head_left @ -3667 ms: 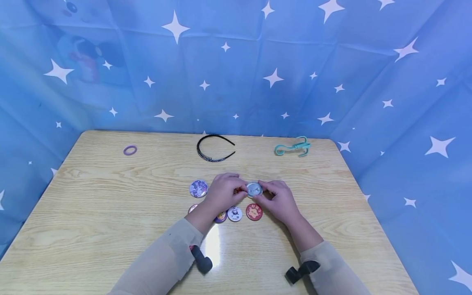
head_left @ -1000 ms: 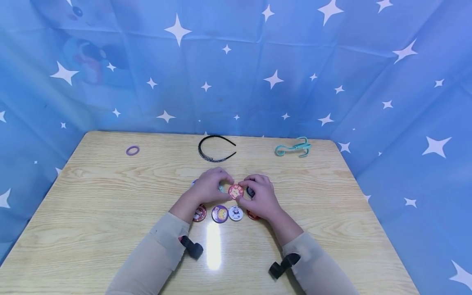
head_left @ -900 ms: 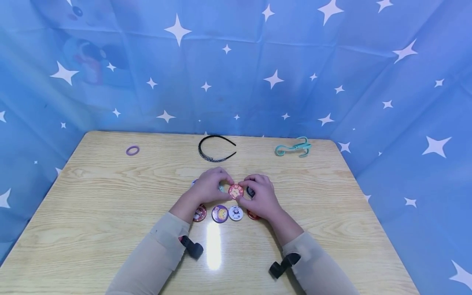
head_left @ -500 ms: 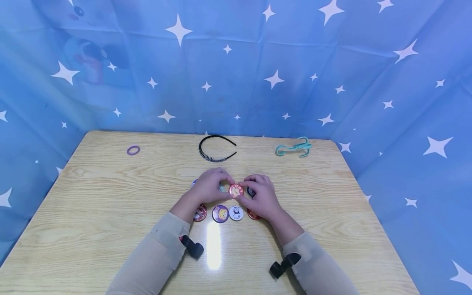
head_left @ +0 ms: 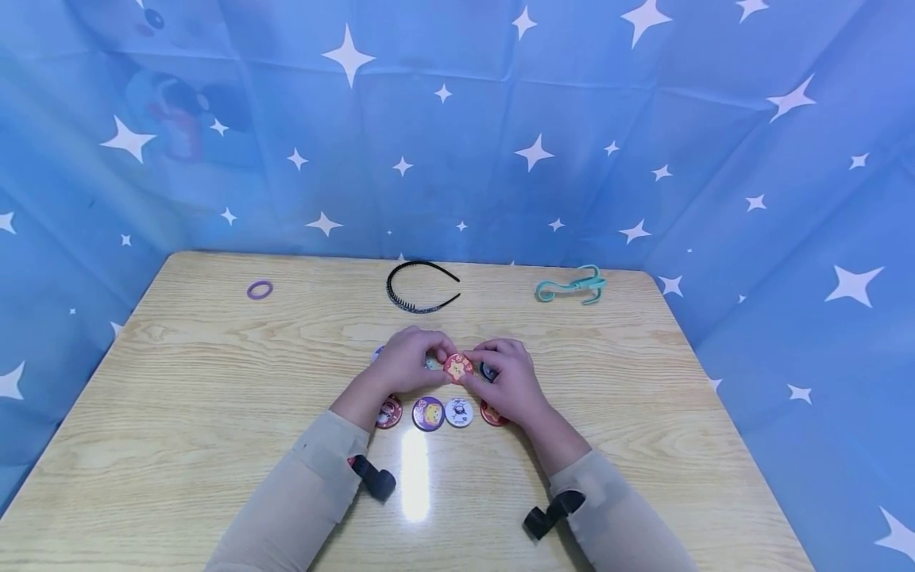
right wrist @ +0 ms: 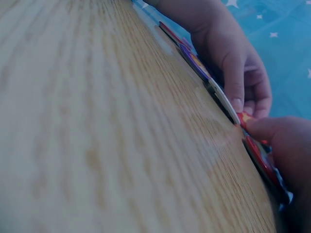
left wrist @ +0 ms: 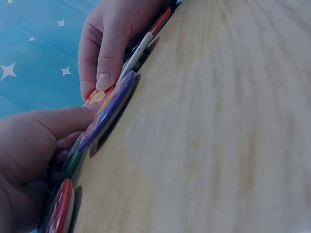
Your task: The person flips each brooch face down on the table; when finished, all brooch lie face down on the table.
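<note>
A red button badge [head_left: 458, 368] with a pale star-like figure lies face up between both hands. My left hand [head_left: 409, 363] holds its left edge with thumb and curled index finger. From the other side my right hand [head_left: 509, 383] grips it between thumb and index finger. In the left wrist view, the right thumb rests on the badge's red face. Beside the hands, a dark badge [head_left: 488, 371] and a pale teal badge [head_left: 432, 363] are partly covered. Nearer lie a purple badge [head_left: 429, 414], a white badge [head_left: 459, 412] and two red badges, partly hidden.
Toward the back of the wooden table [head_left: 214, 381] lie a purple ring [head_left: 260, 290], a black toothed headband [head_left: 400, 299] and a teal claw-like clip [head_left: 572, 285]. A blue star-patterned cloth [head_left: 457, 175] hangs behind the table.
Earlier, both hands held a badge with its metal back up, farther right. Both have since shifted left, onto the red badge. Lately the badge has turned slightly and the left index finger has curled in.
</note>
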Tool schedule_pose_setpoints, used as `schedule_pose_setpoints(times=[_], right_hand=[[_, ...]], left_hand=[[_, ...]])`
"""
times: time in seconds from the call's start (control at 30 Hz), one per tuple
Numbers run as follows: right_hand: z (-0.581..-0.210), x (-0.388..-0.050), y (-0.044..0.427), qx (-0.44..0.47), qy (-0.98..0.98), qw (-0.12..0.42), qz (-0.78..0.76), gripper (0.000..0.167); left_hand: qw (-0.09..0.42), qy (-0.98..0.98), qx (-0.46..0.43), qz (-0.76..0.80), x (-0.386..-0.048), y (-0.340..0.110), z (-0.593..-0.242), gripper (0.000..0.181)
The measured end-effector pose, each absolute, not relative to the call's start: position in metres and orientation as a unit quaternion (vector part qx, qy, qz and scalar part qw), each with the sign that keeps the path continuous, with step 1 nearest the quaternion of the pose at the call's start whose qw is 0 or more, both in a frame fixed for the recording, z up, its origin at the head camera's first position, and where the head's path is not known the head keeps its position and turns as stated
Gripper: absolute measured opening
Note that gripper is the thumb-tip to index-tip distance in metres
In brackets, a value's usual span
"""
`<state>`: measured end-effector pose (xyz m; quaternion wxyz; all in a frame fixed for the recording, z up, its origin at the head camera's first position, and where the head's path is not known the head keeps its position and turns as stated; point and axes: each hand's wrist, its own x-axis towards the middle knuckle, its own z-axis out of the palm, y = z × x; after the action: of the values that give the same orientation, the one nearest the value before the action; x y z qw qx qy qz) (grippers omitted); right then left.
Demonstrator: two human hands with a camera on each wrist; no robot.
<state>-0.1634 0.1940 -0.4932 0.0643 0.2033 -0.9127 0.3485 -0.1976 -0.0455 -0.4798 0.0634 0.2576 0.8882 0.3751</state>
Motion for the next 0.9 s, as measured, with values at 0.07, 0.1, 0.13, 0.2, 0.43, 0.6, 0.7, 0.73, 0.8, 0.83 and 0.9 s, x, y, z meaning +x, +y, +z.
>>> schedule_pose_setpoints(times=[0.07,0.1,0.13,0.2,0.43,0.6,0.7,0.73,0.8,0.83,0.9], right_hand=[[-0.4933,-0.1637,0.1941,0.203,-0.911,0.065,0.353,0.037],[-0.4931,-0.1637,0.1941,0.203,-0.91,0.065,0.355,0.037],[-0.493,-0.1638,0.1942,0.203,-0.909,0.066,0.357,0.036],[-0.4933,-0.1642,0.1943,0.203,-0.908,0.068,0.36,0.036],[-0.4921,-0.1637,0.194,0.202,-0.908,0.067,0.361,0.035],[-0.4906,-0.1629,0.1937,0.201,-0.907,0.068,0.364,0.036],[-0.49,-0.1626,0.1935,0.198,-0.906,0.067,0.368,0.035],[-0.49,-0.1627,0.1934,0.198,-0.905,0.068,0.37,0.034],[-0.4901,-0.163,0.1932,0.196,-0.903,0.071,0.375,0.033],[-0.4901,-0.1631,0.193,0.197,-0.901,0.074,0.379,0.032],[-0.4905,-0.1636,0.1927,0.199,-0.897,0.079,0.386,0.03]], left_hand=[[0.062,0.888,0.257,0.375,-0.1976,-0.0457,-0.48,0.029],[0.061,0.888,0.256,0.376,-0.1978,-0.0458,-0.4805,0.029],[0.06,0.888,0.256,0.377,-0.1979,-0.0458,-0.4808,0.029],[0.059,0.889,0.254,0.376,-0.1979,-0.0458,-0.4813,0.029],[0.06,0.889,0.247,0.381,-0.1966,-0.0459,-0.4798,0.028],[0.062,0.889,0.244,0.382,-0.1958,-0.0459,-0.4791,0.029],[0.063,0.889,0.242,0.383,-0.1956,-0.0457,-0.4791,0.03],[0.062,0.889,0.242,0.384,-0.1957,-0.0457,-0.4794,0.03],[0.062,0.888,0.241,0.386,-0.1957,-0.0456,-0.4797,0.03],[0.061,0.888,0.241,0.387,-0.1957,-0.0456,-0.4799,0.029],[0.06,0.888,0.24,0.388,-0.196,-0.0459,-0.4807,0.029]])
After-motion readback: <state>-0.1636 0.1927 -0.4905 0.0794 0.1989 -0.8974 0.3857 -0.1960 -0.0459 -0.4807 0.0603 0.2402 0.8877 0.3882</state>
